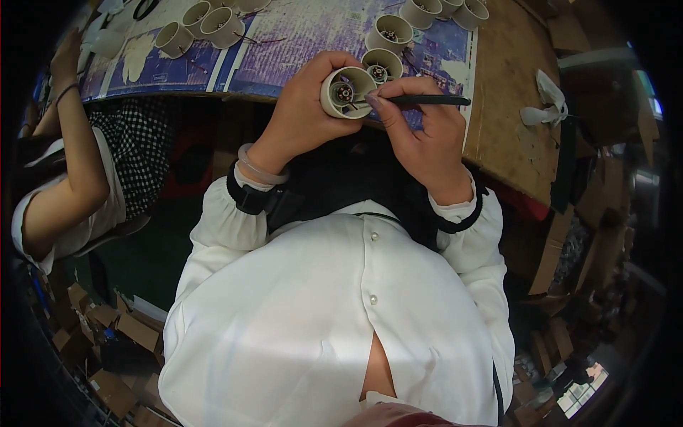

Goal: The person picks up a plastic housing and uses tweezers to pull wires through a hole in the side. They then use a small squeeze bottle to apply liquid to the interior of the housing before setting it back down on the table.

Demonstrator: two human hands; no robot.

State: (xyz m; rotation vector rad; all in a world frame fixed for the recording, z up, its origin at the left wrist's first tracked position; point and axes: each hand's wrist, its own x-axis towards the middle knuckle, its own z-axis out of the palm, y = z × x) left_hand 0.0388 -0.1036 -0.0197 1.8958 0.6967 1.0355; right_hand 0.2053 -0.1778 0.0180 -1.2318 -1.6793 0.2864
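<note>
My left hand (302, 101) is wrapped round a cream-white round cup-shaped housing (362, 82), tilted so its open mouth faces me. Inside it sits a small round motor-like part (344, 93) with a dark ring and a bright centre. Between the thumb and fingers of my right hand (430, 139) is a slim black tool (442, 100), its thin tip reaching into the housing beside that part. Whether it is tweezers or another kind, I cannot tell. Another housing (383, 60) with a similar part stands on the table just beyond my hands.
More cream housings (220, 27) stand along the far side of the table, some with thin wires. Purple-and-white printed sheets (284, 43) cover the tabletop. Crumpled white material (546, 99) lies on the brown board at right. A co-worker's arm (78, 149) is at left; cardboard boxes (117, 391) lie around.
</note>
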